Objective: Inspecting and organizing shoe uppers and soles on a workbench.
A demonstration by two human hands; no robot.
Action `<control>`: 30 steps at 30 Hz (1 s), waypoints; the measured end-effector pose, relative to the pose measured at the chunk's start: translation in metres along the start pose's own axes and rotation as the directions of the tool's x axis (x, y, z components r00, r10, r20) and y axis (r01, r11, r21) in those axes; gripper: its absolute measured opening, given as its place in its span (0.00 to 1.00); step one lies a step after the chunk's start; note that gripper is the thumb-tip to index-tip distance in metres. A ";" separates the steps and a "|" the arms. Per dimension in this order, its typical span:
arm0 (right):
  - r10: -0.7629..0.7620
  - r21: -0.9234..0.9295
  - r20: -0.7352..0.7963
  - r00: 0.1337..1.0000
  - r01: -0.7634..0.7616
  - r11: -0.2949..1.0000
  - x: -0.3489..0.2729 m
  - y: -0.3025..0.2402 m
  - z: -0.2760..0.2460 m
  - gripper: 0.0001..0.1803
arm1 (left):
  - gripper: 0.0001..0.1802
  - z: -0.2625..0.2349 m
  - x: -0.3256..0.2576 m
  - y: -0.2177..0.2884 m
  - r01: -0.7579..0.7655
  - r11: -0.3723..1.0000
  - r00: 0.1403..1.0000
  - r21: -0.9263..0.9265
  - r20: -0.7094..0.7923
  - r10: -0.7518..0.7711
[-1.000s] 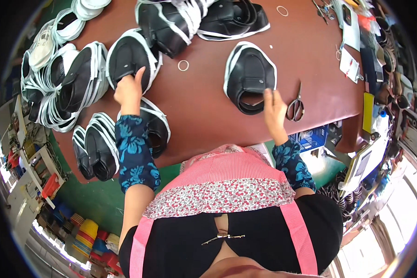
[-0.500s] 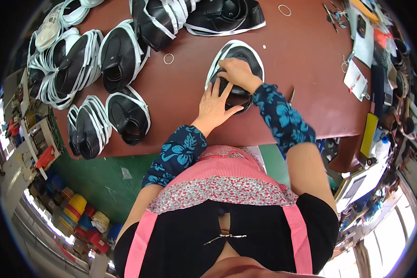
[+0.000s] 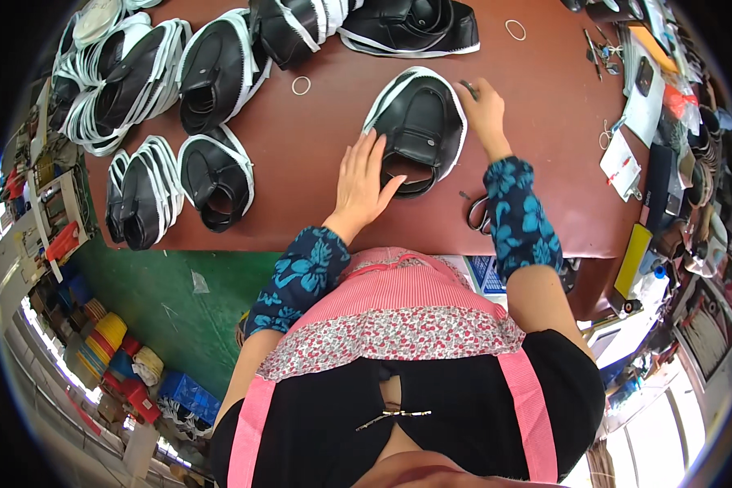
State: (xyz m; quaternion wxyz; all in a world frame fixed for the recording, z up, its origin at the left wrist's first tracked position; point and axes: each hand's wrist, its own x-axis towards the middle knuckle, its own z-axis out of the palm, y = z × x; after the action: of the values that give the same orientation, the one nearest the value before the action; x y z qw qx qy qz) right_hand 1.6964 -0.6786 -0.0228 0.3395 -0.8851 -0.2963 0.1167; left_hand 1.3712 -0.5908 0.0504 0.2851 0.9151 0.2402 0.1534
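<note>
A black leather shoe upper point(image 3: 421, 118) with a white zigzag-cut edge lies on the reddish-brown table, its rounded toe pointing away from me. My left hand point(image 3: 359, 180) rests flat against its left side near the opening, fingers stretched out and thumb spread. To the right of the toe, my right hand point(image 3: 485, 112) is closed, with a small dark object point(image 3: 468, 89) at its fingertips that I cannot make out. By my right sleeve, a black loop handle point(image 3: 477, 214) shows on the table; the rest of it is hidden.
Stacks of black uppers with white edges point(image 3: 142, 77) line the table's left side, and more uppers point(image 3: 411, 28) lie at the back. Two rubber bands point(image 3: 301, 85) sit apart on the table point(image 3: 537, 98). Papers, a phone point(image 3: 644, 75) and small tools are at the right.
My right hand has lifted off the upper and moved right, now with the small dark object. My left hand has shifted slightly left along the edge, uncovering the upper's middle.
</note>
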 end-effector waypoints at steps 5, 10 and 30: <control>0.217 0.334 0.264 0.940 -0.300 0.893 -0.087 -0.017 -0.025 0.21 | 0.20 0.017 -0.011 0.038 -0.100 0.976 0.995 -0.192 0.007 0.103; 0.138 -0.096 0.262 0.955 -0.116 0.989 -0.112 0.008 -0.013 0.26 | 0.27 0.046 0.038 0.059 0.673 0.728 0.706 -0.132 0.408 -0.579; 0.357 0.570 0.465 0.810 -0.583 0.579 -0.118 0.069 -0.067 0.18 | 0.27 -0.089 -0.079 -0.042 0.305 -0.340 0.536 -0.890 0.456 -0.711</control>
State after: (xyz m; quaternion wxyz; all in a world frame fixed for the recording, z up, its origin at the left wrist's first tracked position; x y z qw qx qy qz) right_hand 1.6610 -0.8268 -0.0187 0.5503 -0.7103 -0.0298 0.4378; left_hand 1.2528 -0.5622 0.0845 0.8133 0.1813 0.4909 0.2543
